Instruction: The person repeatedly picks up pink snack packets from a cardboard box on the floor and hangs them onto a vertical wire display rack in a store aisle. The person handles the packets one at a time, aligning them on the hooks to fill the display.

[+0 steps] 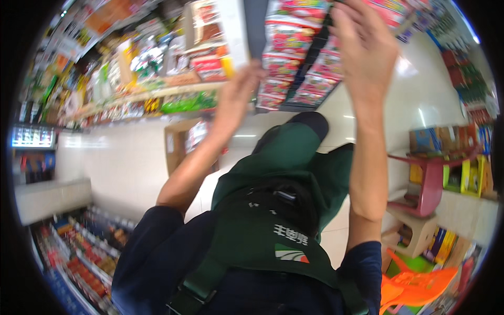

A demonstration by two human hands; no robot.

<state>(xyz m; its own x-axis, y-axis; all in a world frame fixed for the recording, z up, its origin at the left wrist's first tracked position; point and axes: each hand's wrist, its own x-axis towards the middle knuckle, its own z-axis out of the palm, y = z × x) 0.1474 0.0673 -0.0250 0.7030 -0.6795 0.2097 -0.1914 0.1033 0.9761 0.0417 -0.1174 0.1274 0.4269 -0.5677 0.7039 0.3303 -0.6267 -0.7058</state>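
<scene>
Red-and-white snack packets (281, 63) hang in columns on a dark display rack (258, 29) in front of me. A second column of packets (321, 75) slants beside them, with a dark gap between the two. My left hand (241, 80) is at the rack's left edge, its fingertips close to the packets; blur hides whether it grips anything. Higher up on the right, my right hand (368, 39) is at the upper packets with bent fingers. Its fingertips are partly hidden, so a hold on a packet cannot be made out.
Shelves of packaged goods (138, 63) run along the left. An open cardboard box (175, 145) stands on the tiled floor (118, 157) below them. To the right are a dark pink plastic chair (427, 189), a beige stool (419, 232) and an orange plastic item (425, 285).
</scene>
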